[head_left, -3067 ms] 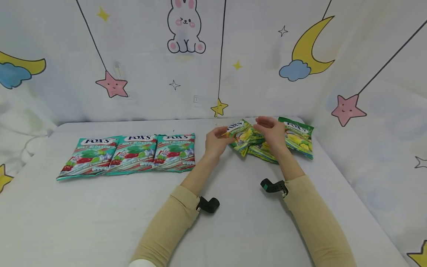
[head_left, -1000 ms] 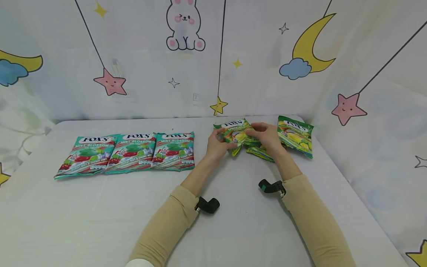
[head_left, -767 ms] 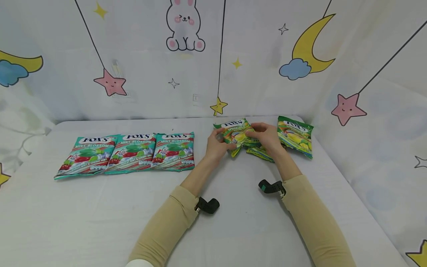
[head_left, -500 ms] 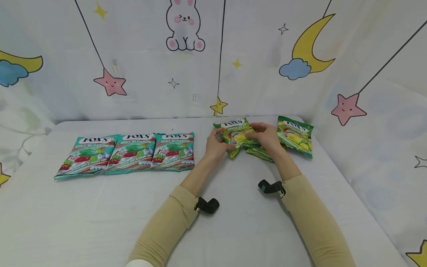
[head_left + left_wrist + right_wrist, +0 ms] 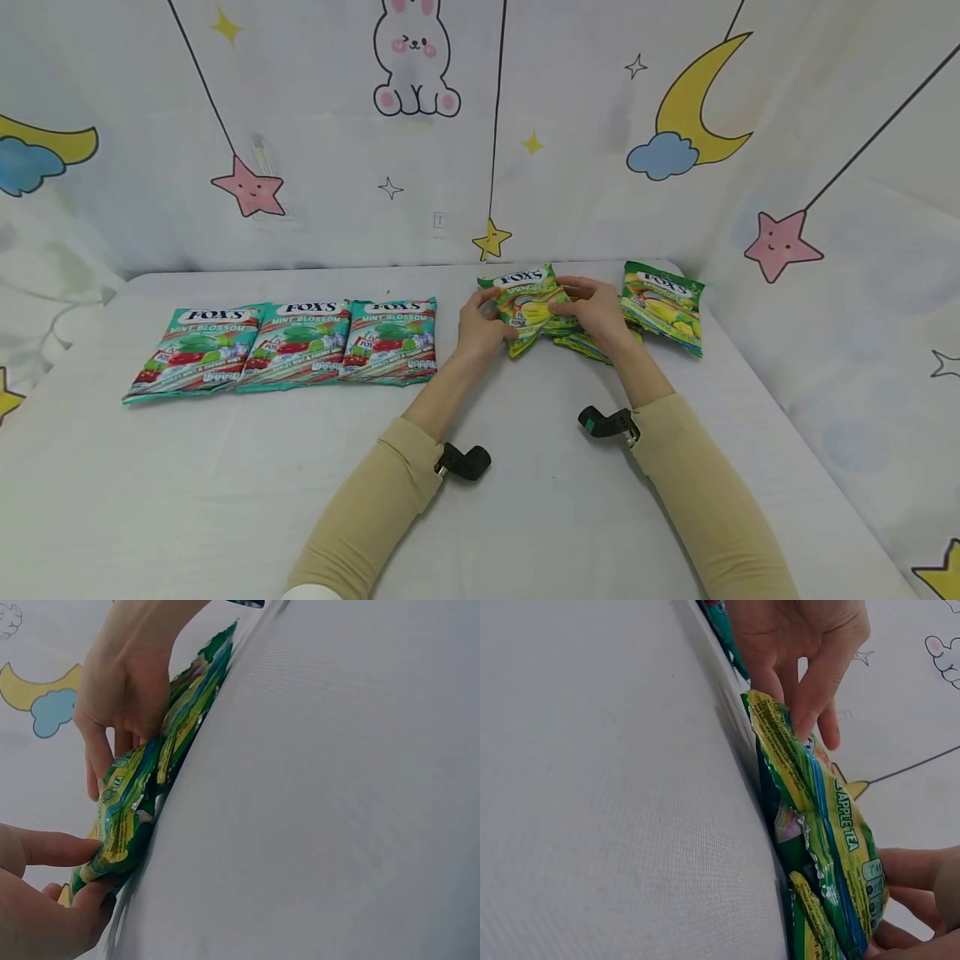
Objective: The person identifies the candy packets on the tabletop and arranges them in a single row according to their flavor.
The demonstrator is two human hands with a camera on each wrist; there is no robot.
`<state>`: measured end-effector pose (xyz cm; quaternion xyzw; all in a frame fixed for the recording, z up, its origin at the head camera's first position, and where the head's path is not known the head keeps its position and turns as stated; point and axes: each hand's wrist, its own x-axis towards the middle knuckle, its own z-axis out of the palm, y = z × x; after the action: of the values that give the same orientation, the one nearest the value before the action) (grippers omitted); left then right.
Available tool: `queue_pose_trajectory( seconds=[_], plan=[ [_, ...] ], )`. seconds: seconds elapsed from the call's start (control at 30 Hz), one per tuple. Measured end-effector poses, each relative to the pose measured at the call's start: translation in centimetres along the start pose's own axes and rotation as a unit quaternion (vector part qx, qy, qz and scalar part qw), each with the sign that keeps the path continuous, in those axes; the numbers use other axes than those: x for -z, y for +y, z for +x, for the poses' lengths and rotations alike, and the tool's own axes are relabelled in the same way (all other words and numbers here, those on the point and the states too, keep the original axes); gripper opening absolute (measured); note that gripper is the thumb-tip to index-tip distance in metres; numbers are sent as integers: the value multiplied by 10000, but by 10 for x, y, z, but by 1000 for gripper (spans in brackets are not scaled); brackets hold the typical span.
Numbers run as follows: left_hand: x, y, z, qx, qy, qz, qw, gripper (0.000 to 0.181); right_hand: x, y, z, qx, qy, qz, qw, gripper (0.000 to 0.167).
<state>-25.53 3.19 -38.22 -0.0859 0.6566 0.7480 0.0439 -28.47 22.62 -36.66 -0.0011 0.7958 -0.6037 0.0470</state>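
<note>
A green and yellow bag of Fox's candies (image 5: 528, 302) is held between my two hands at the back of the table, right of centre. My left hand (image 5: 478, 332) grips its left side, thumb at the lower edge. My right hand (image 5: 600, 315) pinches its right side, thumb on the front. In the left wrist view the candy bag (image 5: 124, 814) lies between the left fingers and the right hand (image 5: 135, 690). The right wrist view shows the candy bag's back (image 5: 829, 817) with the left hand (image 5: 802, 645) at its far end. A second green bag (image 5: 588, 346) lies partly hidden beneath.
Another green candy bag (image 5: 663, 307) leans at the right, beside my right hand. Three teal Fox's mint bags (image 5: 197, 350) stand in an overlapping row on the left. A white cloth covers the table (image 5: 262, 492), with a printed curtain (image 5: 322, 167) behind it.
Both hands have come onto the green bag, which was more tilted. It has turned straighter and shifted left. In the last half second it moved slightly left. The mint bags stay put.
</note>
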Motion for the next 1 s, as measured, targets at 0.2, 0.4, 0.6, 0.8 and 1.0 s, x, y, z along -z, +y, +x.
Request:
queue_pose_trajectory(
  seconds=[0.2,0.4,0.6,0.8,1.0],
  plan=[
    [4,2,0,31,-21,-56,10000,75,-2,-1,0,-99,42,18,9999,53],
    [7,3,0,112,-45,-77,9999,74,-4,-3,-2,-110,35,56,9999,52],
    [8,4,0,168,-18,57,9998,71,-7,-2,-3,-135,35,79,9999,50],
    [11,5,0,169,57,230,9996,66,-10,-3,-4,-162,45,140,9998,49],
    [13,7,0,185,91,278,9994,65,-12,-6,-5,-216,109,174,9996,49]
  ],
)
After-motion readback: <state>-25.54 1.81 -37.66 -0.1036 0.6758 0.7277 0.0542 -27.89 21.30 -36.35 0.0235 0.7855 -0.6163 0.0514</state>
